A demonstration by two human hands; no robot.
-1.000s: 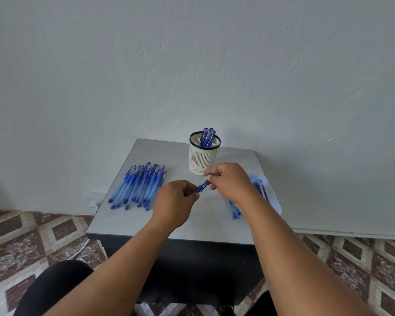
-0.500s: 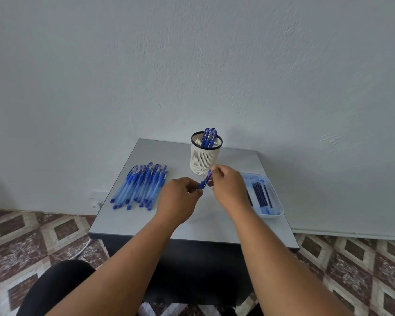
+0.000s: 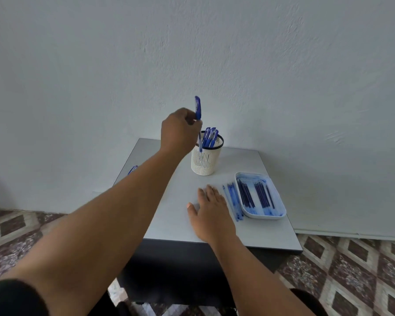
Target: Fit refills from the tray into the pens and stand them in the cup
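At the centre of the frame, the left hand [image 3: 177, 131] pinched a blue pen [image 3: 198, 120] in its fingers, upright, cap end up, its tip at the rim of the white slotted cup [image 3: 206, 161], which already held several pens. Lower down, the right hand [image 3: 211, 212] lay flat on the grey bench [image 3: 271, 233], fingers straight and slightly spread, just beside loose pen barrels [image 3: 233, 200] and the refill tray [image 3: 260, 216] at right.
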